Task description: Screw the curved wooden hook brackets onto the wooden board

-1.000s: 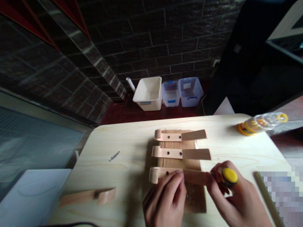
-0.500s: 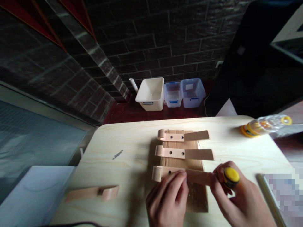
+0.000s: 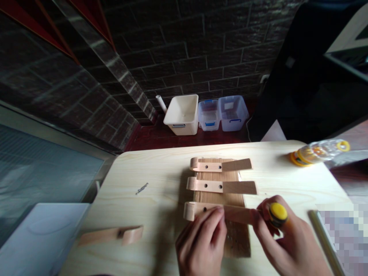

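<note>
A brown wooden board (image 3: 237, 241) lies on the table and carries three bent wooden hooks in a row. The far hook (image 3: 214, 167) and the middle hook (image 3: 211, 186) each show two dark screw heads. On the near hook (image 3: 238, 214) one dark screw or hole shows. My left hand (image 3: 202, 241) is closed over this near hook, fingertips pressed together at its middle; anything small between them is hidden. My right hand (image 3: 287, 237) is wrapped round a screwdriver (image 3: 278, 213) with a yellow-ended handle, beside the near hook's right end. The screwdriver's tip cannot be made out.
On the left of the table (image 3: 155, 165) lie a loose wooden hook (image 3: 115, 234) and a few small screws (image 3: 142, 188). A clear bottle with yellow parts (image 3: 317, 152) stands at the far right. Plastic bins (image 3: 182, 128) sit on the floor behind.
The whole view has shifted slightly, so things appear a little further left. Both hands keep nearly the same place and grip.
</note>
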Tool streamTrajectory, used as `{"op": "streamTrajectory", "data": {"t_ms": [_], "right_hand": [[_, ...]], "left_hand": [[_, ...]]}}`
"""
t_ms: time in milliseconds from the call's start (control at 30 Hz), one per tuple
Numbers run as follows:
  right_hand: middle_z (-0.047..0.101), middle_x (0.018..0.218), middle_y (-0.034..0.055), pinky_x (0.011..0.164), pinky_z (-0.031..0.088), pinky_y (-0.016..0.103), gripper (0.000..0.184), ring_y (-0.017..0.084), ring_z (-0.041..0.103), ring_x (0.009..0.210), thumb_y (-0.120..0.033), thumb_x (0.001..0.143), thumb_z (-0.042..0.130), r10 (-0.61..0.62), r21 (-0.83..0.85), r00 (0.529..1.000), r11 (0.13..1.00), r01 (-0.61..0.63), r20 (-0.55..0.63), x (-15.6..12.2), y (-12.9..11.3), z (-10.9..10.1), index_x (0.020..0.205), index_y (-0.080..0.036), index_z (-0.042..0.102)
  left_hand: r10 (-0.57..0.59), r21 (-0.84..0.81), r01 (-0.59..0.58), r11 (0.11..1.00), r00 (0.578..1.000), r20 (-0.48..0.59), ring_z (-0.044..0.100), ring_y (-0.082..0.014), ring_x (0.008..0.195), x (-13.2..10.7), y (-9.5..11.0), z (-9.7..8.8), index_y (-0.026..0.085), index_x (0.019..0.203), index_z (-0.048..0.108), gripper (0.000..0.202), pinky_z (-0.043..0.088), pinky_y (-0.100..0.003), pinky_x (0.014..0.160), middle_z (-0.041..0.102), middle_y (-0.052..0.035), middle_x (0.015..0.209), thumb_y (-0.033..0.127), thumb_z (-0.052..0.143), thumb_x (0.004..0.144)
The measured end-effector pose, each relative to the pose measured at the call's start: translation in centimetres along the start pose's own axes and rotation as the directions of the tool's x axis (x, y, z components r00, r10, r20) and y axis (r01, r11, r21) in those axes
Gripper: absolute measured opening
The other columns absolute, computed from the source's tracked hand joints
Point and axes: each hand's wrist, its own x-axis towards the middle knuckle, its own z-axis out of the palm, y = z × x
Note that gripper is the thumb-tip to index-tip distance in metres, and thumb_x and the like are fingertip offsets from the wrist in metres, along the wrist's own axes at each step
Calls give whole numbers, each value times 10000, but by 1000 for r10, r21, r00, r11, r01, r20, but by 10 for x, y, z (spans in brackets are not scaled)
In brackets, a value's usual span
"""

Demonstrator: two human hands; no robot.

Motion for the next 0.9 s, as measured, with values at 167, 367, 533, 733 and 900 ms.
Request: {"op": "streamTrajectory", "data": {"t_ms": [167,367,533,733,900], "right_hand": [[508,688,-34,415,409,186,280,124,476,553,-449,1018,611,8,29,1000,1000,-8,-7,1,1,-1,823,-262,539],[496,671,-45,404,409,179,309,118,475,531,-473,1035,595,-6,13,1000,1000,7,-14,0,1,-2,820,-264,524],[550,682,-32,442,434,190,318,124,516,552,-488,1022,639,-31,-30,999,999,30,-23,2,6,-11,830,-266,520],[567,717,-16,511,436,231,313,140,528,600,-502,1031,626,-62,-38,983,998,56,-174,5,3,-28,857,-256,543],[531,752,-6,579,444,293,249,165,524,638,-462,1028,577,-138,231,932,947,223,-335,13,-10,-35,899,-255,526]], "left_hand": [[-2,1,2,1000,1000,0,822,-112,830,4,1,-2,205,1098,799,252,632,-170,871,862,-2,968,18,759,934],[-13,-18,14,1000,1000,18,826,-133,844,4,1,-2,214,1105,797,245,653,-197,861,862,-13,980,36,753,942],[-45,-52,47,998,998,34,826,-134,864,2,3,-4,217,1110,801,253,656,-198,870,861,-14,988,32,746,947],[-55,-68,57,996,998,40,824,-133,869,1,4,-4,211,1111,796,248,659,-203,887,860,-17,1003,34,760,941],[-57,-102,58,993,998,12,822,-122,866,2,4,-4,214,1089,796,239,656,-189,858,857,-3,999,31,757,940]]}}
